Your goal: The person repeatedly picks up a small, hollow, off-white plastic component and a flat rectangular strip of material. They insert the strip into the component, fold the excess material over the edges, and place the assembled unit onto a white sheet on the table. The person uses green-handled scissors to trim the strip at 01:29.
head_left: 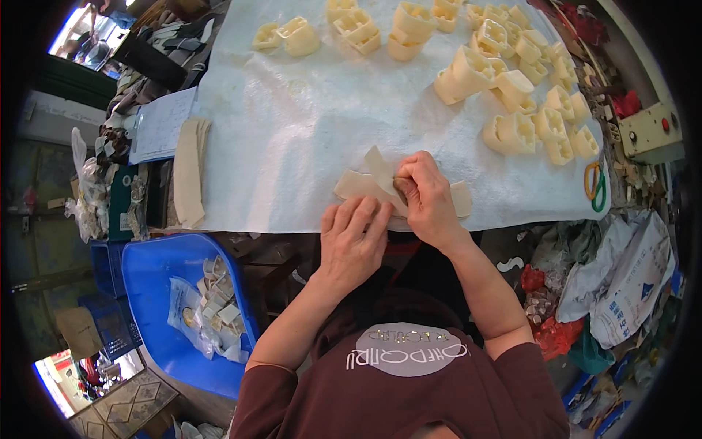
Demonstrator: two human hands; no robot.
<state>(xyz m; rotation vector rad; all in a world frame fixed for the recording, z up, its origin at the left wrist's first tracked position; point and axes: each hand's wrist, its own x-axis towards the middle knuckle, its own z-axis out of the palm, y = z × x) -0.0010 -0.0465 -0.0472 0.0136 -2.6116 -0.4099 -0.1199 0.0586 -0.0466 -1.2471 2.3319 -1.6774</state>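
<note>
Several flat cream-coloured pieces with angled ends overlap at the near edge of the white-covered table. My left hand rests on them from the near side, its fingers stretched out and pressing down. Beside it, on the right, my right hand is closed, thumb and fingers pinched together over the same pieces. What lies inside that pinch is too hidden to make out. One cream piece end pokes out to the right, under my right wrist.
Hollow cream moulded parts stand in clusters at the far right. Cream strips lie stacked at the left edge, near a paper sheet. Scissors lie at the right edge. A blue basin of scraps stands below left; bags lie right.
</note>
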